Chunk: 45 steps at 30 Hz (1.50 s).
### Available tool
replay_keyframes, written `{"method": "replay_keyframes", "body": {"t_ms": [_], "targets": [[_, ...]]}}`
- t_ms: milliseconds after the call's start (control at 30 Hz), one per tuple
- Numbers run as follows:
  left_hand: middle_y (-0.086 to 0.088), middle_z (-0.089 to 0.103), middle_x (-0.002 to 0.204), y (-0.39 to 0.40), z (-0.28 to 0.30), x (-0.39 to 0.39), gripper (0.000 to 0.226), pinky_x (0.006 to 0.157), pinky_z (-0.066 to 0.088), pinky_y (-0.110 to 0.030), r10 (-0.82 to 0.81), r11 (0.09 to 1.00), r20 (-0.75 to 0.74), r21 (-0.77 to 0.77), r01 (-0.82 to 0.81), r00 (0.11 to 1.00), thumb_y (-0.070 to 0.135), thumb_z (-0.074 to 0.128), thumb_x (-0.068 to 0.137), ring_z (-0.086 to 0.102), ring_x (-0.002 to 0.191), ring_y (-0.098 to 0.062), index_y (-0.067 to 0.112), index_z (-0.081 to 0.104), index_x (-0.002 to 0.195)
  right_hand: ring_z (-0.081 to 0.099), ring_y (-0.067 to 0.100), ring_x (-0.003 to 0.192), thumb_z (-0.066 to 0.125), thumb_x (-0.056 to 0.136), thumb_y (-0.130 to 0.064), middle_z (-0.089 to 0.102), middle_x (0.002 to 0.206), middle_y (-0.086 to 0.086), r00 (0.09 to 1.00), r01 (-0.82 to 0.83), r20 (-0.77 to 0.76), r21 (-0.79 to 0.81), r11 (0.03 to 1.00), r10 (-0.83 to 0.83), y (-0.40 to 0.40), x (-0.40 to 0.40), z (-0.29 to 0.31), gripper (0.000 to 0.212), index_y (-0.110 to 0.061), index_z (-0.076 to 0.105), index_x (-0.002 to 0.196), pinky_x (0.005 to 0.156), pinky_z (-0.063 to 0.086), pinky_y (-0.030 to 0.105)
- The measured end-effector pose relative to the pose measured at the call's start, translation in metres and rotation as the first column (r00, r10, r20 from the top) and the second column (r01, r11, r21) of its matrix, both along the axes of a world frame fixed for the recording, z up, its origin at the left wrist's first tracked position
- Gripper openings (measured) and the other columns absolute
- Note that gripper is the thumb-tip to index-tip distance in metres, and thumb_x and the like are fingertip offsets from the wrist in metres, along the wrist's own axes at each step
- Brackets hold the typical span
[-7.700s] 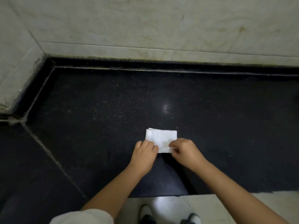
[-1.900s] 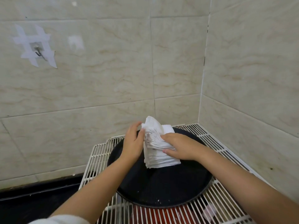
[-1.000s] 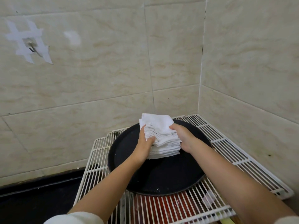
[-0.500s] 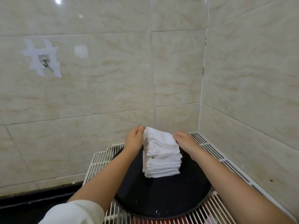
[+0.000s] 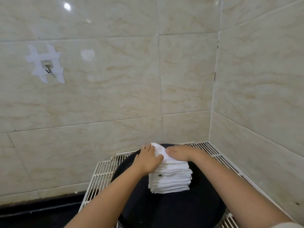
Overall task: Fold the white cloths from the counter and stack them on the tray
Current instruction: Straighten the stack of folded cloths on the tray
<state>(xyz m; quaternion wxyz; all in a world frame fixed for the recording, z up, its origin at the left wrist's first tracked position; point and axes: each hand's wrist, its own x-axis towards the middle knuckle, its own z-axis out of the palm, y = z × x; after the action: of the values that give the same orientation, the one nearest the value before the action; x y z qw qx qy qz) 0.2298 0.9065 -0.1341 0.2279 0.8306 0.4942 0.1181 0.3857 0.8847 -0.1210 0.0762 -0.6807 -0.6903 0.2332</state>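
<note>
White cloths sit stacked on the black tray, low centre of the frame. Left hand and right hand lie flat on top, fingers spread, gripping nothing. Uneven pressing could tip the leaning stack.

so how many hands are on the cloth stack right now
2. The left hand lies flat on the top left of the stack of white cloths; the right hand presses the top from the right. The stack stands on the black tray.
</note>
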Motion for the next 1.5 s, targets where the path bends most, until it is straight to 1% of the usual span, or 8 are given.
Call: {"method": "replay_keyframes", "body": {"t_ms": [133, 267, 367, 633, 933, 1133, 1267, 1500], "targets": [[-0.007, 0.035, 0.142, -0.002, -0.002, -0.007, 0.072, 0.112, 0.025, -0.043, -0.004, 0.998, 0.090, -0.054, 0.008, 0.996, 0.045, 0.030, 0.077, 0.027, 0.133, -0.022, 0.005, 0.031, 0.136, 0.045, 0.017, 0.112, 0.021, 0.100, -0.030, 0.058, 0.114, 0.001, 0.998, 0.033, -0.054, 0.032, 0.999, -0.032, -0.004, 0.001, 0.007, 0.039, -0.021, 0.058, 0.101, 0.086, 0.037, 0.027], [-0.004, 0.044, 0.136, -0.002, 0.006, -0.014, 0.071, 0.105, 0.033, -0.022, -0.058, 0.998, 0.299, -0.001, 0.061, 0.953, 0.061, 0.033, 0.091, 0.037, 0.131, -0.020, 0.006, 0.039, 0.136, 0.040, 0.021, 0.131, 0.029, 0.100, -0.024, 0.045, 0.141, 0.011, 0.956, 0.226, -0.237, 0.212, 0.951, -0.174, -0.014, 0.014, 0.014, 0.039, -0.005, 0.049, 0.127, 0.101, 0.031, 0.027], [-0.006, 0.046, 0.140, 0.014, 0.028, -0.013, 0.047, 0.105, 0.032, -0.023, 0.074, 0.991, 0.399, 0.072, -0.112, 0.914, 0.035, 0.044, 0.096, 0.040, 0.131, -0.019, 0.009, 0.043, 0.135, 0.057, 0.025, 0.098, 0.041, 0.095, -0.020, 0.065, 0.094, 0.011, 0.959, 0.248, -0.212, 0.310, 0.918, -0.188, -0.031, 0.019, 0.008, 0.028, -0.005, 0.062, 0.086, 0.070, 0.036, 0.029], [-0.008, 0.068, 0.115, 0.049, 0.039, 0.016, 0.022, 0.080, 0.042, -0.015, -0.295, 0.956, 0.032, 0.012, 0.294, 0.955, 0.013, 0.055, 0.090, 0.060, 0.106, -0.017, 0.007, 0.070, 0.106, 0.048, 0.023, 0.120, 0.039, 0.095, -0.027, 0.057, 0.127, 0.008, 0.997, -0.042, 0.077, 0.521, 0.852, 0.002, -0.071, -0.014, -0.008, 0.039, -0.005, 0.053, 0.124, 0.105, 0.035, 0.034], [0.002, 0.047, 0.136, 0.079, 0.006, -0.021, 0.039, 0.103, 0.027, -0.019, -0.548, 0.823, 0.025, -0.164, 0.544, 0.836, 0.027, 0.029, 0.101, 0.042, 0.121, -0.010, 0.014, 0.046, 0.134, 0.051, 0.027, 0.100, 0.020, 0.078, -0.044, 0.059, 0.107, 0.009, 0.972, -0.065, 0.224, 0.522, 0.851, -0.064, -0.077, -0.033, -0.021, 0.065, -0.016, 0.057, 0.124, 0.088, 0.032, 0.027], [-0.004, 0.056, 0.080, 0.092, 0.008, 0.001, 0.021, 0.049, 0.043, -0.015, -0.242, 0.908, 0.383, -0.236, 0.348, 0.891, 0.021, 0.043, 0.098, 0.050, 0.062, -0.014, 0.015, 0.058, 0.085, 0.054, 0.024, 0.107, 0.042, 0.086, -0.042, 0.062, 0.113, 0.009, 0.961, 0.223, 0.017, 0.545, 0.809, -0.276, -0.071, -0.059, -0.001, 0.049, -0.012, 0.057, 0.122, 0.096, 0.041, 0.035], [-0.002, 0.055, 0.070, 0.096, 0.008, 0.009, 0.011, 0.046, 0.044, -0.014, -0.331, 0.868, 0.349, -0.251, 0.428, 0.877, 0.009, 0.051, 0.092, 0.050, 0.059, -0.012, 0.011, 0.061, 0.088, 0.055, 0.024, 0.108, 0.055, 0.089, -0.030, 0.065, 0.111, 0.009, 0.941, 0.269, 0.015, 0.570, 0.776, -0.337, -0.051, -0.078, 0.004, 0.031, -0.012, 0.062, 0.113, 0.096, 0.042, 0.040], [-0.002, 0.055, 0.074, 0.100, -0.002, 0.005, 0.019, 0.055, 0.040, -0.017, -0.357, 0.849, 0.448, -0.209, 0.485, 0.819, -0.001, 0.049, 0.091, 0.048, 0.063, -0.010, 0.002, 0.065, 0.102, 0.061, 0.018, 0.063, 0.033, 0.096, -0.032, 0.064, 0.066, -0.002, 0.876, -0.101, 0.361, 0.785, 0.611, -0.319, -0.064, -0.081, -0.019, 0.047, -0.015, 0.070, 0.073, 0.065, 0.044, 0.027]]}}
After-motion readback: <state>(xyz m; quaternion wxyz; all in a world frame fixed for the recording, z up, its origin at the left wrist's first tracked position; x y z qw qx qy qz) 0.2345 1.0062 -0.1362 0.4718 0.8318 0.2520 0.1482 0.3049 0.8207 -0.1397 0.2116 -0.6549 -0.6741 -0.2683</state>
